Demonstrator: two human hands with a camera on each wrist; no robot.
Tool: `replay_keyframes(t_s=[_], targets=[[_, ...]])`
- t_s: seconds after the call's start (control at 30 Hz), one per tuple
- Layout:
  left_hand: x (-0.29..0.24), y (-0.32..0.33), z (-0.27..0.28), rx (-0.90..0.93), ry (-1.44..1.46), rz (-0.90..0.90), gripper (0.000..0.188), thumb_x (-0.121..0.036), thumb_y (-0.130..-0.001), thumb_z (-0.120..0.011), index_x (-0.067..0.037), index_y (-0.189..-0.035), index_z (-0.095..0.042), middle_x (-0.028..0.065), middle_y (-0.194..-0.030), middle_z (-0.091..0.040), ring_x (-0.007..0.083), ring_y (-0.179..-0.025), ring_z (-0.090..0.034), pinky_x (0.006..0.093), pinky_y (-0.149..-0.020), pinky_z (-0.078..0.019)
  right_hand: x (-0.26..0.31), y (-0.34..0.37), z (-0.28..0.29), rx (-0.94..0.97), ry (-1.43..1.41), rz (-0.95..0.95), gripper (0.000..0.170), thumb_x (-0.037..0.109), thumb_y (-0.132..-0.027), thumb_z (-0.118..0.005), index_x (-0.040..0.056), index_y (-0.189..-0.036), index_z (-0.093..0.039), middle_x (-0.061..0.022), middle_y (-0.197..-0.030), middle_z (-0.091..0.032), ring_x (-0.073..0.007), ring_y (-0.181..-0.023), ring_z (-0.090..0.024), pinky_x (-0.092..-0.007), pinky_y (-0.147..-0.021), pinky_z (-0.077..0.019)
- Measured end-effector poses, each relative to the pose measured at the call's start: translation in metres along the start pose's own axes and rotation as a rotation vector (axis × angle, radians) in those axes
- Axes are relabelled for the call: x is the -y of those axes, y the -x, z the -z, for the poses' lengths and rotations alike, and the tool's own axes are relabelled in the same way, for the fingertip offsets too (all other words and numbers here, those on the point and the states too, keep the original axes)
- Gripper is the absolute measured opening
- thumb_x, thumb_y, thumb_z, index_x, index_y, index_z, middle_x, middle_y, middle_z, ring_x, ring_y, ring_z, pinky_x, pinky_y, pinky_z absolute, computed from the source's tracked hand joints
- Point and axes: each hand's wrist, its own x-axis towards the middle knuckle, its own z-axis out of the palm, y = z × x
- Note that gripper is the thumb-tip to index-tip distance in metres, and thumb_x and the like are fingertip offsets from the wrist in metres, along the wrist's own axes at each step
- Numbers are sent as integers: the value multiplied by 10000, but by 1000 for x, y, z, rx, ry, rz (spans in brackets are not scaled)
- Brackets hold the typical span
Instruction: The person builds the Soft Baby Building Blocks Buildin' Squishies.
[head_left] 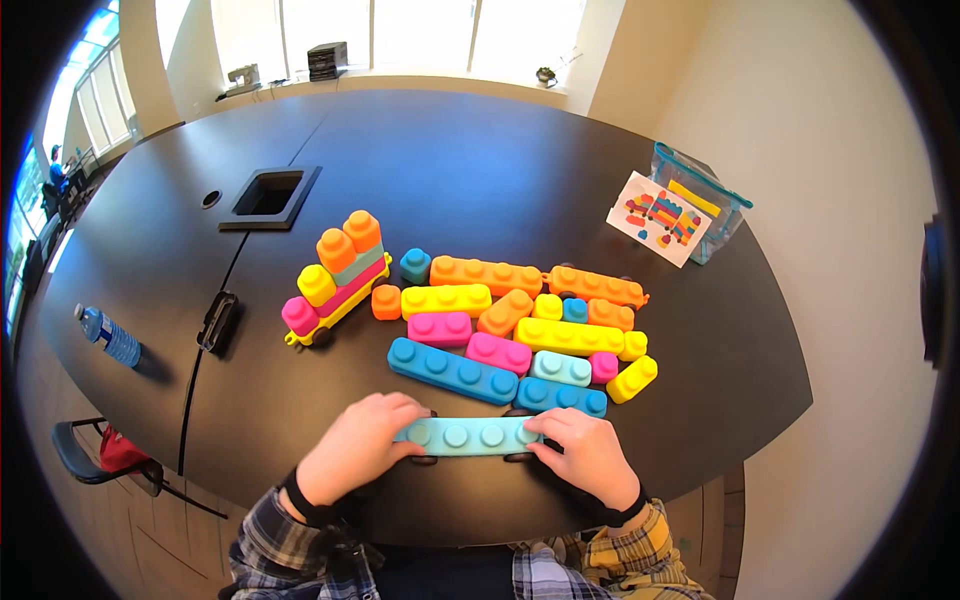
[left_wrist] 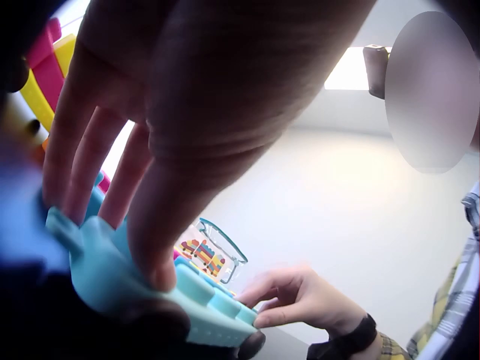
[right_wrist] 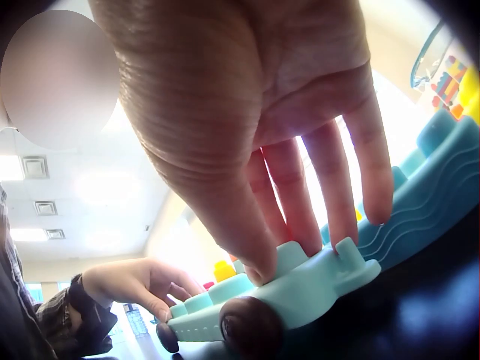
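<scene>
We have the light-blue plastic wheeled base (head_left: 474, 437), long and narrow with a row of round studs on top and dark wheels along its sides, in front of us at the near side of the dark, curved tabletop (head_left: 420, 160). It lies crosswise between our hands: our left hand (head_left: 360, 445) pinches its left end between thumb and fingers, and our right hand (head_left: 585, 455) has the same pinching grip on its right end. Just beyond it we see a long blue studded block (head_left: 453, 370) and a shorter blue studded block (head_left: 562, 397), and past these lie rows of magenta, yellow, orange and light-blue blocks. Two orange studded wheeled bases (head_left: 485, 275) form the far row, end to end. Farther left stands a yellow wheeled base (head_left: 328, 335), set at a slant and carrying a long magenta block, a grey-green block, and yellow, magenta and orange blocks. To our far right, a white card with coloured block pictures (head_left: 658, 218) leans against a clear pouch with teal edging (head_left: 722, 218). On our left are a black oblong object (head_left: 218, 322) and a clear water bottle with a blue label (head_left: 108, 336).
</scene>
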Motion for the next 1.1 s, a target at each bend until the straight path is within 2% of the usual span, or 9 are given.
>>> replay_keyframes(t_s=[0.2,0.23,0.37,0.53,0.7,0.83,0.97,1.07,1.1], targets=[[16,-94,51,-257,-129,-115,231,-119,-865,-787,-23,-1060,-711,161,-938,-696,376,-916,-677,465,-805,-538,-1,-1,-1,-17,6,21,222,149,-834,-826,121,-1045,-762,-32,-997,-749,-258,-911,-728,-362,-757,-590],[26,-117,51,-321,-167,-214,216,-113,-884,-763,-14,-1070,-713,154,-956,-700,374,-934,-680,461,-819,-545,-1,-1,-1,-19,3,20,223,147,-836,-823,123,-1049,-760,-31,-998,-747,-258,-909,-726,-362,-758,-590],[84,-189,17,-243,-409,-190,220,-126,-910,-730,-36,-1111,-727,118,-1046,-706,351,-1012,-667,453,-874,-548,2,-1,3,3,12,-2,233,141,-839,-813,125,-1065,-759,-30,-1004,-742,-258,-911,-723,-364,-762,-590],[104,-216,-1,-127,-640,-93,193,-137,-921,-706,-62,-1098,-723,107,-1091,-689,342,-1052,-649,468,-916,-545,0,-1,1,-14,-2,37,204,170,-865,-790,115,-1056,-744,-27,-978,-717,-249,-889,-704,-373,-749,-578],[113,-224,2,-72,-553,-167,92,-102,-923,-657,-38,-975,-698,139,-1020,-665,356,-972,-667,475,-883,-564,-2,-1,0,-14,-17,47,207,167,-864,-791,116,-1060,-750,-22,-993,-727,-242,-894,-706,-365,-758,-582],[94,-212,18,-86,-484,-139,115,-86,-916,-669,-19,-1009,-672,156,-1026,-641,373,-986,-653,477,-893,-559,-3,-1,-2,-23,-16,63,208,165,-860,-796,118,-1059,-757,-16,-1004,-732,-237,-895,-708,-358,-755,-583],[68,-183,45,-260,-376,-218,150,-95,-903,-700,-11,-1021,-661,155,-1047,-622,374,-1023,-630,453,-894,-541,-2,-2,1,1,-26,24,224,131,-834,-817,124,-1052,-765,-15,-1031,-757,-250,-922,-727,-365,-780,-597],[45,-148,64,-345,-349,-241,184,-95,-904,-717,-16,-1062,-666,138,-1057,-626,372,-1005,-625,430,-898,-530,-4,-3,4,33,-55,11,313,149,-842,-836,107,-1141,-754,-75,-1091,-757,-290,-998,-726,-379,-858,-595],[37,-134,69,-351,-294,-235,196,-95,-902,-724,-11,-1068,-663,139,-1064,-633,367,-1008,-630,423,-900,-527,-4,-5,6,-61,-103,20,391,187,-861,-833,99,-1225,-720,-110,-1147,-742,-316,-1055,-711,-392,-899,-581]])
